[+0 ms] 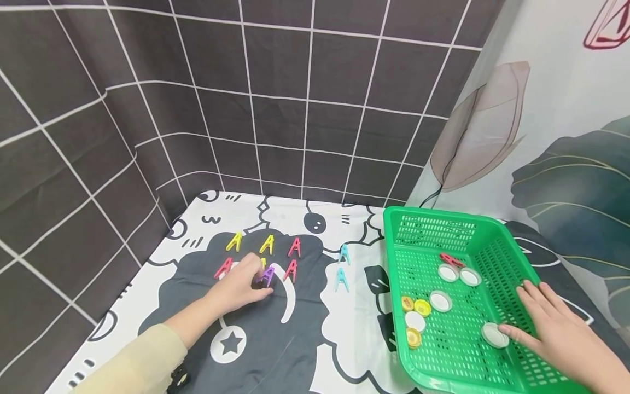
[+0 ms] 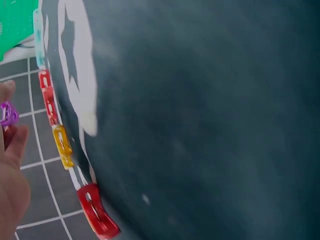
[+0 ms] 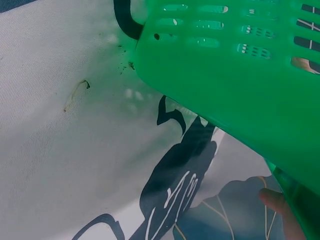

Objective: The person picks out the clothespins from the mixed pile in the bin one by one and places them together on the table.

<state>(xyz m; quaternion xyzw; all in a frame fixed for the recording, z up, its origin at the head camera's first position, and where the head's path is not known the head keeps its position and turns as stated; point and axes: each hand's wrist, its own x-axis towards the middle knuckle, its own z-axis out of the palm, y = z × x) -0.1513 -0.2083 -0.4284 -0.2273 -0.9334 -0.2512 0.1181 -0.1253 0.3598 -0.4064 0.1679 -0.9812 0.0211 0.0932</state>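
My left hand (image 1: 260, 283) lies on the dark patch of the printed cloth and pinches a small purple clip (image 1: 268, 275). In the left wrist view the purple clip (image 2: 7, 114) sits between my fingertips (image 2: 11, 145). Around it lie yellow clips (image 1: 267, 243), red clips (image 1: 291, 270) and two light blue clips (image 1: 340, 279). My right hand (image 1: 524, 309) rests flat over the right rim of the green basket (image 1: 492, 235), fingers straight, thumb touching a white cap (image 1: 494, 335). The right wrist view shows only the basket's outer wall (image 3: 240, 85) and a fingertip (image 3: 277, 202).
Inside the basket lie several white caps (image 1: 440, 300) and yellow caps (image 1: 422, 307), plus a red clip (image 1: 451, 259). Dark tiled walls (image 1: 275, 98) close off the back and left. A leaf-print curtain (image 1: 566, 137) hangs on the right.
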